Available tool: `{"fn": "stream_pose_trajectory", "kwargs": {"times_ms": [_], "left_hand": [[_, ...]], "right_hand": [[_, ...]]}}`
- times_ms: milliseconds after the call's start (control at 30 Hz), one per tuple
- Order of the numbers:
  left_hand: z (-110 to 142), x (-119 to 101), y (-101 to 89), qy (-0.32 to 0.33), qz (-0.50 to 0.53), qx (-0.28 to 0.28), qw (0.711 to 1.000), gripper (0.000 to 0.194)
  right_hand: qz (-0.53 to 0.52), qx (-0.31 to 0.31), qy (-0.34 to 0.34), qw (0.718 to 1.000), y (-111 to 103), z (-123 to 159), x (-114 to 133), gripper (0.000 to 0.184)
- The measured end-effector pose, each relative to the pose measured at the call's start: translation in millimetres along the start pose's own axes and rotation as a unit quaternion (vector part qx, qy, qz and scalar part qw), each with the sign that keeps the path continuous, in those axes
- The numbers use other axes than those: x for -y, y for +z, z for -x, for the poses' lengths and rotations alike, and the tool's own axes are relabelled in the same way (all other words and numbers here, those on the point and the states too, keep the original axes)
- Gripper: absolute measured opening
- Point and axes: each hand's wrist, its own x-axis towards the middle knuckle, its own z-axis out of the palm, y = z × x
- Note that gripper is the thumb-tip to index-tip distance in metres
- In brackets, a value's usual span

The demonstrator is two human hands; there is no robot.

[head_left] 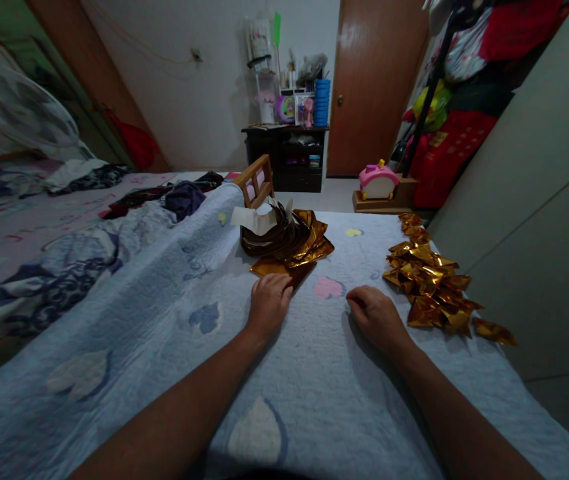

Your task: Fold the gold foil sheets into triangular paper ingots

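Note:
My left hand (pixel 269 305) is closed at the near edge of a gold foil paper sheet (pixel 295 272), its fingertips on the foil. Just behind that sheet lies a fanned stack of gold foil paper (pixel 284 233), with pale paper curling up at its back left. My right hand (pixel 372 313) rests over the quilt to the right, fingers curled in and thumb against them, with nothing visible in it. A pile of folded gold foil pieces (pixel 427 283) sits beyond it on the right, and one single folded piece (pixel 494 331) lies at the pile's near end.
A light blue quilt (pixel 284 373) with heart shapes covers the surface under my hands. Rumpled clothes (pixel 184 198) lie at the left. Past the far edge are a small wooden bed rail (pixel 259 180), a dark cabinet (pixel 289 160) and a pink toy (pixel 378 180). A pale panel (pixel 529 220) borders the right side.

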Motion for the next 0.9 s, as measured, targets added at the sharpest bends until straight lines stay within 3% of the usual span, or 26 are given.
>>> {"fn": "stream_pose_trajectory", "kwargs": {"times_ms": [267, 467, 633, 900], "left_hand": [[-1.7, 1.1, -2.4, 0.029, -0.139, 0.03, 0.989, 0.015], [-3.4, 3.8, 1.1, 0.05, -0.14, 0.004, 0.989, 0.027], [-5.6, 10.0, 3.0, 0.048, -0.139, 0.022, 0.989, 0.017], [-4.7, 7.7, 0.1, 0.044, -0.144, 0.0, 0.989, 0.013]], "right_hand": [[-0.012, 0.01, -0.003, 1.0, 1.7, 0.5, -2.5, 0.017], [-0.011, 0.016, -0.007, 1.0, 3.2, 1.1, -1.5, 0.017], [-0.017, 0.015, -0.006, 1.0, 3.4, 1.3, -1.1, 0.017], [-0.023, 0.017, -0.012, 1.0, 2.1, 1.0, -2.0, 0.016]]}}
